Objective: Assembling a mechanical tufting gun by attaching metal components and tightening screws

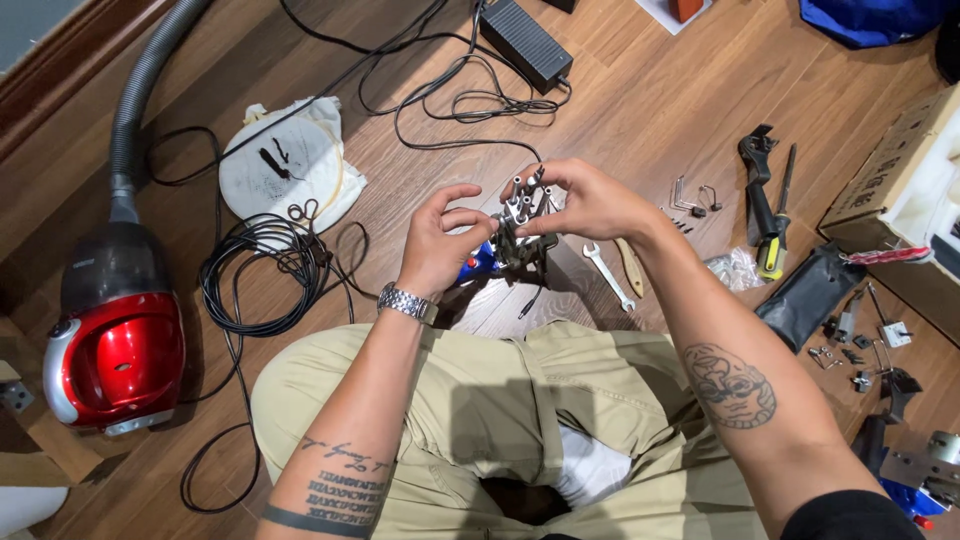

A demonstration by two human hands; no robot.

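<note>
Both hands meet above the person's lap over the wooden floor (640, 90). The left hand (440, 245), with a metal watch (407, 302) at the wrist, has its fingers curled and its fingertips pinched on the left side of a small metal assembly (522, 225). The right hand (590, 200) is closed over the assembly's top and right side, thumb beneath and fingers arched above. The assembly is held up between the two hands, clear of the floor; it is a dark frame with several short silver posts standing out of its top, and something blue shows just below it.

At the right edge an open brown cardboard box (890, 170) with white foam lining lies tilted, dark print on its flap. A white round cloth bag (285, 165) lies to the upper left, beside coiled black cable (255, 275). A black rectangular power adapter (525, 42) sits at the top. A red vacuum cleaner (115, 350) stands far left. A spanner (608, 275), hex keys (685, 195) and a yellow-handled screwdriver (772, 245) lie to the right of the hands.
</note>
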